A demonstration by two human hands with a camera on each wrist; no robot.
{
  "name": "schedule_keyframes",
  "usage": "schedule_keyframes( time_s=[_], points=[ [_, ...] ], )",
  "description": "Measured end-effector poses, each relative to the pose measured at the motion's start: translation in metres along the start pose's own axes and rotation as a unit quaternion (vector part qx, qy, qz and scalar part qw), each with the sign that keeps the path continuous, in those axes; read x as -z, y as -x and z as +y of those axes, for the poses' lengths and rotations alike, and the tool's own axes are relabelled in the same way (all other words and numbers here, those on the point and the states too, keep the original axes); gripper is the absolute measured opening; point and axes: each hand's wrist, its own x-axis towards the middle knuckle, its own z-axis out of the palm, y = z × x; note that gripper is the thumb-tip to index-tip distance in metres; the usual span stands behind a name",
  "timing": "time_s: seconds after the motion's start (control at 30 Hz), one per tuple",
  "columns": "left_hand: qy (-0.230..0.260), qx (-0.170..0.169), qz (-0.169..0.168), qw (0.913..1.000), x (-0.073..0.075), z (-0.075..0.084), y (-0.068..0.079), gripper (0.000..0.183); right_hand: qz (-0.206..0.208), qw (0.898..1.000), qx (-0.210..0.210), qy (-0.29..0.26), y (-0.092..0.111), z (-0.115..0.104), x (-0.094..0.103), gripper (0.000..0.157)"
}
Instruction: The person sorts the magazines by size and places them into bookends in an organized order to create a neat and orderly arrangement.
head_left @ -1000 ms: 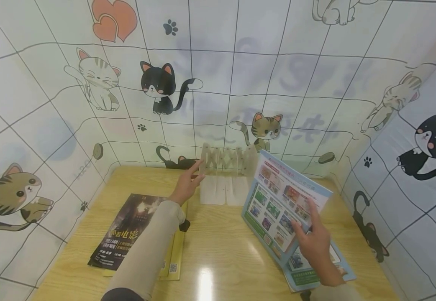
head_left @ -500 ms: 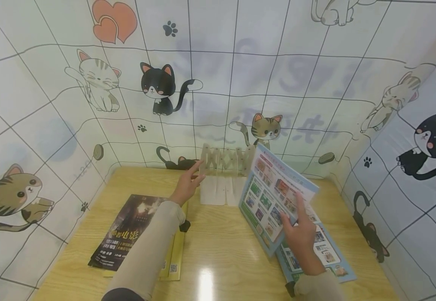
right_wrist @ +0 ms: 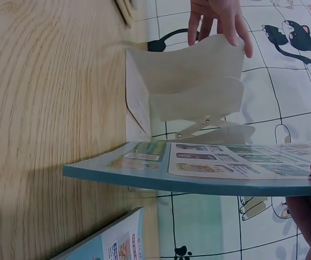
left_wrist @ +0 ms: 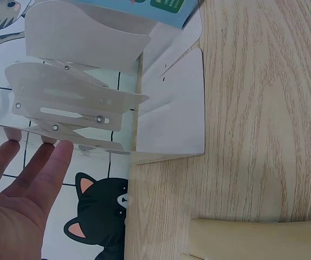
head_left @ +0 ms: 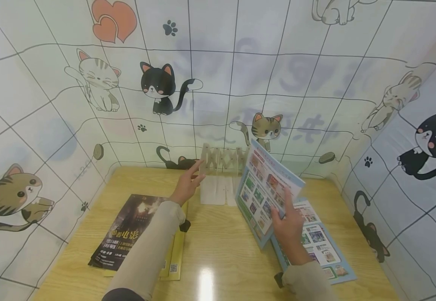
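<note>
My right hand (head_left: pixel 288 230) grips a thin blue-edged book (head_left: pixel 261 194) with product pictures on its cover. The book stands tilted, its lower edge over the table, beside an off-white expandable book stand (head_left: pixel 213 190). In the right wrist view the book (right_wrist: pixel 220 162) crosses in front of the stand (right_wrist: pixel 188 70), the thumb on one face and fingers on the other. My left hand (head_left: pixel 185 186) touches the stand's left end panel with mostly straight fingers; the left wrist view shows the hand (left_wrist: pixel 23 200) at that panel. The book hides the stand's right end.
Another blue-edged book (head_left: pixel 317 238) lies on the table at the right. A black-covered book or magazine (head_left: pixel 127 230) lies at the left over yellow ones (head_left: pixel 174 259), partly under the left sleeve. A cat-patterned wall covering (head_left: pixel 218 83) borders the wooden table (head_left: pixel 221 242).
My right hand has carried the book left and a little away, toward the stand, baring more of the book below. The left hand stays at the stand.
</note>
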Motion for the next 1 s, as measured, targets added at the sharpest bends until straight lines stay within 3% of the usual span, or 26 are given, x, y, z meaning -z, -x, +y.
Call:
schedule_keyframes(
  time_s=[0.23,0.47,1.0],
  points=[
    [0.006,0.001,-0.001,1.0,0.001,0.001,0.001,0.058,0.0,1.0,-0.001,-0.005,-0.005,-0.004,-0.012,0.079],
    [0.005,0.005,-0.003,1.0,0.001,0.002,0.002,0.058,-0.029,0.999,-0.036,0.004,-0.008,-0.011,-0.025,0.077],
    [0.003,-0.004,0.008,1.0,-0.001,0.0,0.0,0.058,-0.004,1.0,-0.005,0.005,-0.011,-0.011,-0.046,0.075]
  ],
)
